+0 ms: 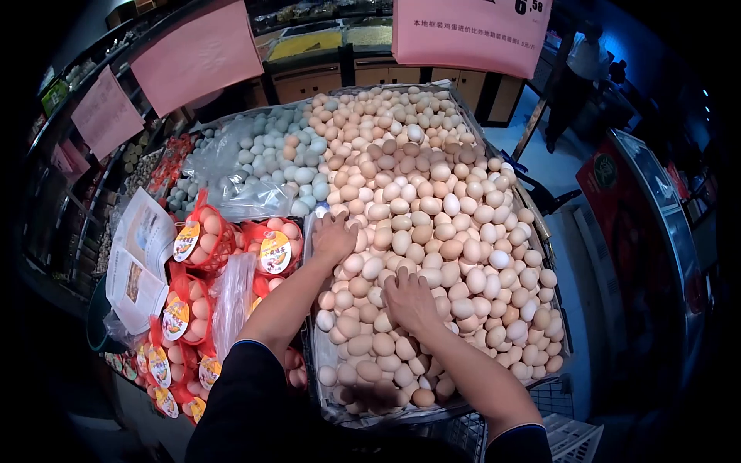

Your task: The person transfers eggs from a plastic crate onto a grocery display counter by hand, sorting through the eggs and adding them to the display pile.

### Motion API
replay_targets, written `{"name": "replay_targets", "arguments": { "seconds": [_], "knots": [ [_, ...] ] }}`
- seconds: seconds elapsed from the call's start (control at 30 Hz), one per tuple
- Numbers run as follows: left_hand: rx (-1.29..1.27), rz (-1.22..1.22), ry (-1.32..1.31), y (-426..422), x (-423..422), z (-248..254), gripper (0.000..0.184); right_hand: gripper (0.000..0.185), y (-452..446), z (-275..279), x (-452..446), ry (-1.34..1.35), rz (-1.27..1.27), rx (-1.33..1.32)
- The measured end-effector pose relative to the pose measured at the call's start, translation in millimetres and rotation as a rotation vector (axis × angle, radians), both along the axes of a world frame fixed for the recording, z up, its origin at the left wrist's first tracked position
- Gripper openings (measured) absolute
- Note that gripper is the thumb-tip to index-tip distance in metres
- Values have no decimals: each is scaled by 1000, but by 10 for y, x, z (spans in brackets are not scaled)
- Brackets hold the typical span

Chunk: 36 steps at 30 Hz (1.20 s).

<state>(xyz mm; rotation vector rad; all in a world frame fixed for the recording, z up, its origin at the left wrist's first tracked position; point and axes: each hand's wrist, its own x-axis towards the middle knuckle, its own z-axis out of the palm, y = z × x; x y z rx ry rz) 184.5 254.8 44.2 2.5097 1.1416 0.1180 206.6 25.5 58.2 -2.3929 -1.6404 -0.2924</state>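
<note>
A large bed of loose brown and cream eggs (471,231) fills a lined display bin in front of me. My left hand (334,238) lies on eggs at the bin's left side, fingers spread, close to the pale blue-green eggs (266,150). Nearer to me and further right, my right hand (411,299) rests on the brown eggs with its fingers apart and slightly bent. The undersides of both hands are hidden, and no egg shows lifted in either one.
Red net bags of eggs (199,312) with yellow labels crowd the left, beside clear plastic bags (234,297) and a printed sheet (139,262). A pink price sign (471,35) hangs above the far edge. One person (579,77) stands at the back right.
</note>
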Motion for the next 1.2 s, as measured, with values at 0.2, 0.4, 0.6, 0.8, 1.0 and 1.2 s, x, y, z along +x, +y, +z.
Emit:
{"name": "replay_targets", "arguments": {
  "seconds": [0.2, 0.4, 0.6, 0.8, 1.0, 1.2],
  "knots": [
    [235, -116, -155, -71, -137, 39, 59, 21, -298, 170, -111, -48, 41, 99],
    [-18, -543, -710, -1034, 25, 1027, 48, 26, -2488, 1211, -577, 41, -402, 452],
    [-495, -1332, -621, -3517, -117, 2013, 60, 34, -5935, 1185, -2406, 165, -1891, 526],
    [-583, -2331, -115, -6311, -750, 1756, 72, 63, -7063, 167, -4965, 350, -2725, -225],
    [-82, -2585, 885, -8212, -2074, -133, 83, 35, -7273, 85, -5673, 677, -2342, 364],
    [-221, -2074, 1132, -8350, -2814, -1101, 71, 23, -7155, -15, -5648, 473, -2419, 443]
  ]
}}
